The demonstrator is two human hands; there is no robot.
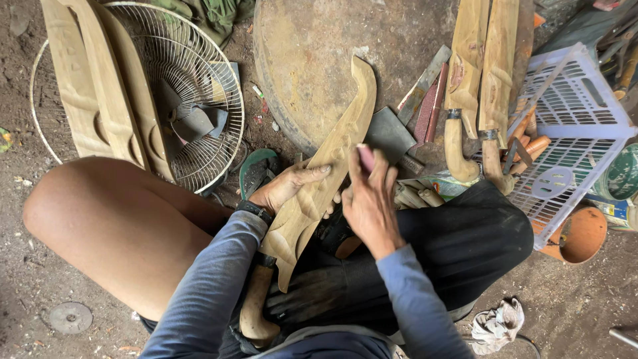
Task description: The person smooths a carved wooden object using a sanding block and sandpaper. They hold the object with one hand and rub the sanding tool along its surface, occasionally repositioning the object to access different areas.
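Down between the person's knees, a carved wooden sheath lies slanted across the lap, its curled tip pointing up toward a round, dusty stone slab on the dirt floor. The left hand steadies the sheath from the side, fingers stretched flat along the wood and the thumb tucked beneath it, so the hold is a loose clasp, not a fist. The right hand is just beside it, fingers closed around a small pinkish block (perhaps a sanding pad; too little shows to be sure) that rests against the edge of the sheath. Below the left wrist a pale wooden handle juts out toward the camera.

To the left, two more unfinished sheaths lean over a white wire fan guard. On the right, two sheathed blades with curved handles lie side by side, next to a flat file and a dark metal blade. A lilac plastic crate sits further right, with an orange pot near its lower corner and a crumpled rag on the floor.
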